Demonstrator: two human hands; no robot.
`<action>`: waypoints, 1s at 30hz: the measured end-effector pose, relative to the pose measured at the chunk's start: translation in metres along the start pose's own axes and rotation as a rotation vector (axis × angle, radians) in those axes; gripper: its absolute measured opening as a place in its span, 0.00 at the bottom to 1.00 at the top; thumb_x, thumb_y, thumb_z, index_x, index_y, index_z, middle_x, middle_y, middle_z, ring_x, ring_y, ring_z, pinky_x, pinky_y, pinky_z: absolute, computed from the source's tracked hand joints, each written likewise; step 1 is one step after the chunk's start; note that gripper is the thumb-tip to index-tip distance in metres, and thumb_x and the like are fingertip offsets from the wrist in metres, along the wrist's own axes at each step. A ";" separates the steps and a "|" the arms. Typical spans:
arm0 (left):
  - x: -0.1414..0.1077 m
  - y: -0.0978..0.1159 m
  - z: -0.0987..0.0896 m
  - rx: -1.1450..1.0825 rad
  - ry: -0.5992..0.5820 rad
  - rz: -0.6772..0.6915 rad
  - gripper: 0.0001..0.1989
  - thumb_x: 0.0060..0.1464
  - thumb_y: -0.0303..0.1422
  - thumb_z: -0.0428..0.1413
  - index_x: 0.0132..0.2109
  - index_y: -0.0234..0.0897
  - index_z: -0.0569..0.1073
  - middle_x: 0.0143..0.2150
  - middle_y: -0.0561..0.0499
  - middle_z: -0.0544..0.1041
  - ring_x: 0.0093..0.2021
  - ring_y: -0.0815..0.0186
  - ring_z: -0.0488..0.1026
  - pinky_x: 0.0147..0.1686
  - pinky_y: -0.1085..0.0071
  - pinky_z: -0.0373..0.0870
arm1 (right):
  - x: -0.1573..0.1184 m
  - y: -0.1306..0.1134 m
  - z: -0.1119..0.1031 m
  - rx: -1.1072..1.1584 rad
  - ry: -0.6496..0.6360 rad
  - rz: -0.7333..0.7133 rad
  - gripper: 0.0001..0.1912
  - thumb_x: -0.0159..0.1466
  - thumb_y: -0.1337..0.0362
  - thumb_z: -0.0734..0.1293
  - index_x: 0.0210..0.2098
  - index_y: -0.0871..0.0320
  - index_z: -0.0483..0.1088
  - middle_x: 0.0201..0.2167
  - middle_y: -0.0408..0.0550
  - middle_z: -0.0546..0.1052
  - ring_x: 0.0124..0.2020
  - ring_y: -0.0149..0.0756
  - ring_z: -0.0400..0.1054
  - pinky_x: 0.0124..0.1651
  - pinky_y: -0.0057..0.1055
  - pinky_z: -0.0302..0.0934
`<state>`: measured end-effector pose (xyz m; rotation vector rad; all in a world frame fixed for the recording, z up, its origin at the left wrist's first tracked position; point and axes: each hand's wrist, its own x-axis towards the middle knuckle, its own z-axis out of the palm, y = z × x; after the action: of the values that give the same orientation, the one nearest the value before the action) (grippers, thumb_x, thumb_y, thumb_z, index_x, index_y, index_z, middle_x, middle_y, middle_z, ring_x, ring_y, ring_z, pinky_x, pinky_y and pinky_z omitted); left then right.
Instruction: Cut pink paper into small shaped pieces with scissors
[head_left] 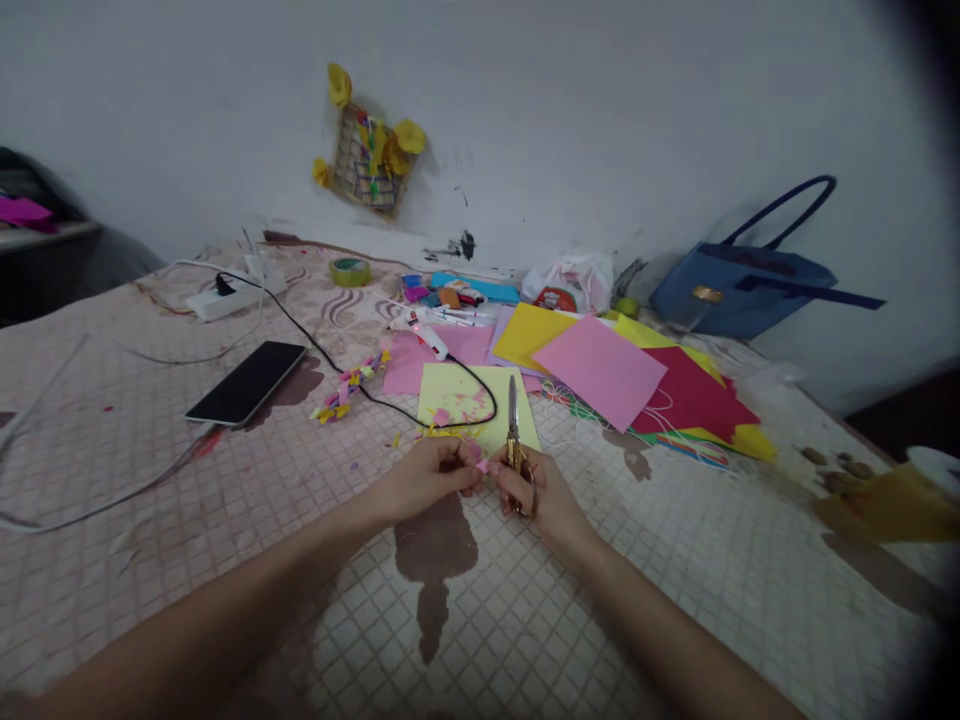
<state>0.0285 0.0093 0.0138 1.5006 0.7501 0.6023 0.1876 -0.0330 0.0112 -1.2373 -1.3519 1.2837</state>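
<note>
My left hand (442,475) pinches a small pink paper piece (484,465) near the middle of the table. My right hand (534,490) is closed around gold-handled scissors (513,420), whose blades point away from me; its fingertips meet the pink piece too. Just beyond both hands lies a pale yellow sheet (495,400) with pink and yellow scraps on it. A white glue gun (429,337) with a black cord rests behind that sheet. To its left is a strand of small colored paper pieces (351,388).
A tablet (247,384) and power strip (232,292) with cables lie left. Colored sheets (600,370) and strings (574,403) spread right of center. Behind are green tape (349,271), a plastic bag (574,280) and a blue handbag (739,285). A yellow object (889,505) stands far right.
</note>
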 end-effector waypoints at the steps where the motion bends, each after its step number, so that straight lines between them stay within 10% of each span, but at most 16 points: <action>1: 0.000 0.000 0.000 -0.008 0.014 0.004 0.09 0.48 0.34 0.53 0.28 0.31 0.67 0.24 0.53 0.70 0.23 0.75 0.63 0.22 0.78 0.57 | 0.000 0.000 0.000 0.004 0.001 -0.001 0.11 0.55 0.58 0.62 0.25 0.60 0.62 0.14 0.36 0.61 0.13 0.22 0.54 0.16 0.20 0.50; 30: -0.001 -0.004 -0.002 -0.154 -0.052 -0.081 0.08 0.48 0.34 0.53 0.29 0.31 0.67 0.25 0.52 0.69 0.23 0.75 0.64 0.23 0.78 0.58 | -0.001 0.003 0.001 0.004 -0.033 0.069 0.13 0.58 0.55 0.61 0.26 0.60 0.63 0.15 0.37 0.61 0.14 0.23 0.55 0.16 0.21 0.48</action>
<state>0.0260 0.0099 0.0097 1.3328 0.7050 0.5453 0.1873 -0.0345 0.0083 -1.2749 -1.3391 1.3594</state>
